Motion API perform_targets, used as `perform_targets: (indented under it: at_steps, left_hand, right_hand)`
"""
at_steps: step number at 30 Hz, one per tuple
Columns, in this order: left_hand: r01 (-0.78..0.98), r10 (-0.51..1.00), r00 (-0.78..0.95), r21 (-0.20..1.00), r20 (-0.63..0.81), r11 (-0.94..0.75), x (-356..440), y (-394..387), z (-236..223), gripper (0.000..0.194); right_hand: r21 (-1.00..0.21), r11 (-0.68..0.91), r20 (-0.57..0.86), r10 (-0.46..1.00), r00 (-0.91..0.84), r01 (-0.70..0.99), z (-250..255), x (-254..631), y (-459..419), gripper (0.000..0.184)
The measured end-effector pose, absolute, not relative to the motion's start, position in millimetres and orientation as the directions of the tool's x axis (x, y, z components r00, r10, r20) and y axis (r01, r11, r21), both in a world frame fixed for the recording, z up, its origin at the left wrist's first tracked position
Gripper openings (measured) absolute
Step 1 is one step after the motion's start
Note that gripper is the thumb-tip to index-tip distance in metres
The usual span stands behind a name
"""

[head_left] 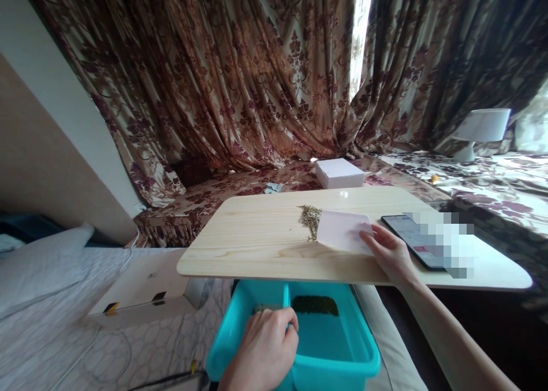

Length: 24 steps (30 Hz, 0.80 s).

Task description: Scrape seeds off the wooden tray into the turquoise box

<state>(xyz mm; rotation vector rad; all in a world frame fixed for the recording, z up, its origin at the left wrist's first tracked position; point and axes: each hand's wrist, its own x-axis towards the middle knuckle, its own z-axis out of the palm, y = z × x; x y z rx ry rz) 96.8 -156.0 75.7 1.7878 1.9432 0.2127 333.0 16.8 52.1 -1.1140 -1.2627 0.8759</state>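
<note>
Now, right grip point(390, 254): pinched on the card's point(342, 230) right end.
Left grip point(272, 342): curled over the tub point(338, 366); cannot tell if anything is held.
Card: on the worktop point(240, 231), left edge against the grains point(310, 218); probably light, flexible, best taken by its right end.
</note>
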Motion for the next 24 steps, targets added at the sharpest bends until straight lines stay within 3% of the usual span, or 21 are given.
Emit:
perform_targets:
  at_steps: [24]
  left_hand:
    - [0.904, 0.956, -0.044, 0.395, -0.291, 0.162, 97.3, -156.5, 75.3, 0.030]
  right_hand:
    - [-0.956, 0.283, 0.291, 0.945, 0.151, 0.074, 48.7, 331.3, 18.9, 0.035]
